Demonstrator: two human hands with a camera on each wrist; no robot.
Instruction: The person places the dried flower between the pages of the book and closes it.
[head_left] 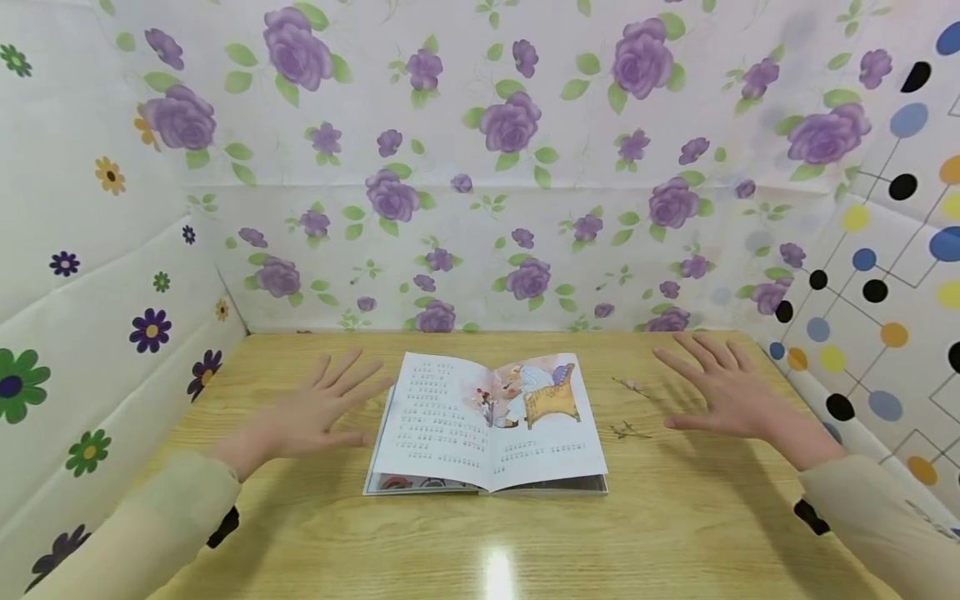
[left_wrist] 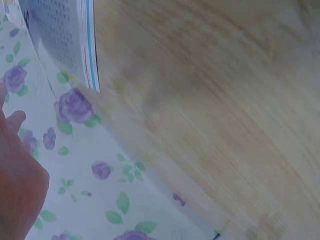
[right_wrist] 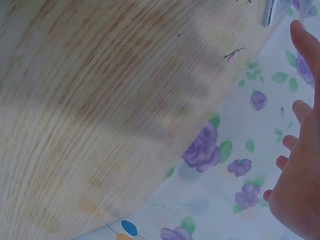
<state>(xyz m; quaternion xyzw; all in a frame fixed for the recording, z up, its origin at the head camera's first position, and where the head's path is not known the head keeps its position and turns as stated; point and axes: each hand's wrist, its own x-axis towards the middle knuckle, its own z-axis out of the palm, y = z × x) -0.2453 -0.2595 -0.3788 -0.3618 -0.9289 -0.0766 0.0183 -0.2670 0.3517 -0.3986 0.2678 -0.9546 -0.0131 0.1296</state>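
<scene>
An open picture book [head_left: 450, 417] lies in the middle of the wooden table, text on its left page and a coloured drawing on its right. To its left is my left hand [head_left: 315, 412], fingers spread, held over the table and holding nothing. My right hand [head_left: 723, 387] hovers on the far side of the book, fingers also spread and bare. Between the book and the right hand lie a small sprig with a pinkish tip [head_left: 632, 386] and a thin green sprig [head_left: 628, 431]. The left wrist view catches the book's edge [left_wrist: 90, 45].
The wooden table [head_left: 360, 550] meets a cloth with purple roses [head_left: 510, 125] at the back. Flowered cloth [head_left: 150, 329] stands along the left side, dotted cloth [head_left: 892, 333] along the right. Light reflects off the table's near part.
</scene>
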